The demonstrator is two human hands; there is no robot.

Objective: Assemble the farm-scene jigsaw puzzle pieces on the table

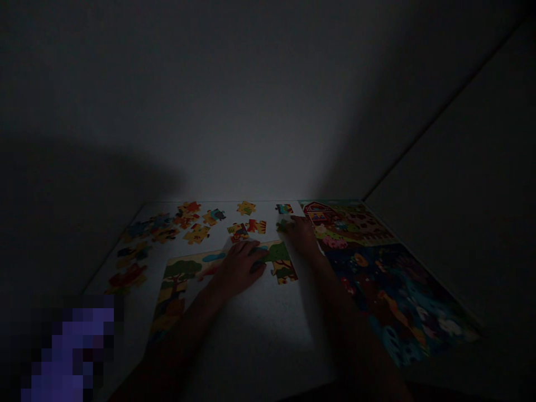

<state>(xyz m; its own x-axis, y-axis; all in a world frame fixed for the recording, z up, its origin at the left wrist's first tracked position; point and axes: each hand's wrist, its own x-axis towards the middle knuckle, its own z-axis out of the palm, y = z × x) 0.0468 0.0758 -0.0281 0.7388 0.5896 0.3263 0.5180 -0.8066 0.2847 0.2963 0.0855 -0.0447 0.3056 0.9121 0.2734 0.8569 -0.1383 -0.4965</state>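
In dim light, a partly joined jigsaw puzzle lies on the white table, with a tree at its left corner and joined pieces along its top and left sides. My left hand rests over the top row, palm down, fingers stretched out and a little apart. At the row's right end hangs a joined tree-trunk piece. My right hand is beyond that corner, its fingers on a dark green puzzle piece; its fingertips are hard to see. Just behind that lies another puzzle piece.
Loose puzzle pieces are heaped at the back left, with more single pieces along the back. A farm picture and a dark blue picture lie on the right. A wall rises behind the table.
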